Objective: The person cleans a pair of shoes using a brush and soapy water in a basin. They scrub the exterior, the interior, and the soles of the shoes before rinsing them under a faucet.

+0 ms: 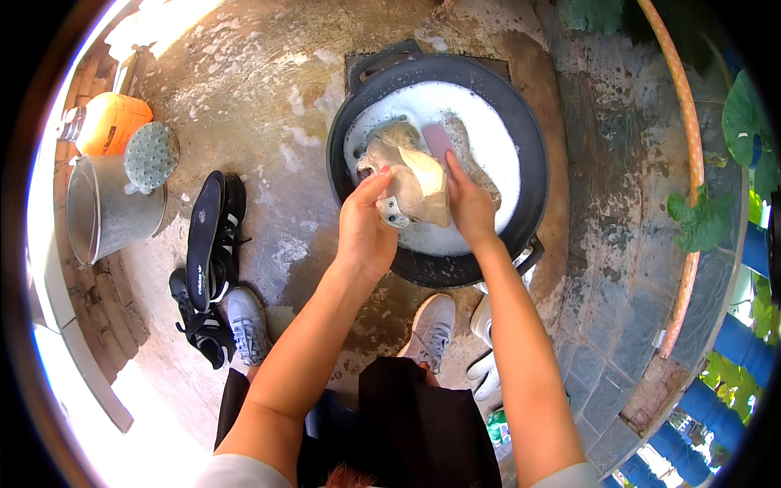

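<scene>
In front of me a round black basin (532,201) holds white suds (403,100). My left hand (366,226) grips a wet beige shoe (403,189) above the suds, its thumb on the upper. A small white tag (392,212) hangs by the palm, and a pale yellow flap shows on the shoe. A mauve block, likely the back of a scrub brush (437,141), is in my right hand (471,204), held against or just beside the shoe; its underside is hidden. Another greyish-beige shoe (473,155) lies partly sunk in the foam at the right.
Left on the wet concrete are black sneakers (229,235) with a loose insole (204,244), a metal watering can (116,201) and an orange container (116,122). White shoes (485,375) and a green package (498,427) sit near my right foot. An orange hose (692,134) curves along the right.
</scene>
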A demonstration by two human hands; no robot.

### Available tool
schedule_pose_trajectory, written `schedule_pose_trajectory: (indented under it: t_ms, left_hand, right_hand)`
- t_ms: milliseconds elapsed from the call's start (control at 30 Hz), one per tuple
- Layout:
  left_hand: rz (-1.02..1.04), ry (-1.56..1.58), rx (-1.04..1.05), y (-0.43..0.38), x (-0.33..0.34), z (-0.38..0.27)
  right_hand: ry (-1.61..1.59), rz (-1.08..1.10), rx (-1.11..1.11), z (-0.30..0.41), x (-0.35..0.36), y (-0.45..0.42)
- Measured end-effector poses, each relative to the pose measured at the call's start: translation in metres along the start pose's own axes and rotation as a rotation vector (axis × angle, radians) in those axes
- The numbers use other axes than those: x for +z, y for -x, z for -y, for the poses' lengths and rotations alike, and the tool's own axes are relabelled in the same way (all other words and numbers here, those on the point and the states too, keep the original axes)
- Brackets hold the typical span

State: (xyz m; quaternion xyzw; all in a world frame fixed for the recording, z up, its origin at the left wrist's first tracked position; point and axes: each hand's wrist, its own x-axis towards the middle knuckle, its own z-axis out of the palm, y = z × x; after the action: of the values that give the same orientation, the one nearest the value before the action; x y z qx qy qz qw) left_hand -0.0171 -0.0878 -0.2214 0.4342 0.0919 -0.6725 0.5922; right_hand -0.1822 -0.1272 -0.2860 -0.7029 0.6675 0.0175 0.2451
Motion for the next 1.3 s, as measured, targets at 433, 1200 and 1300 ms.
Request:
schedule_pose_trajectory:
  t_ms: [433,1200,1300]
  left_hand:
    - [0.32,-0.038,-0.06,-0.011,0.01,-0.041]
    - [0.185,0.071,0.053,0.009,0.036,-0.01]
    - [0.181,0.068,0.052,0.008,0.026,-0.011]
  right_hand:
    - [-0.244,0.111,0.246,0.029,-0.061,0.101]
    - [-0.785,-0.496,-0.102,0.042,-0.095,0.02]
    - [-0.521,-0.318,-0.045,0.074,-0.09,0.033]
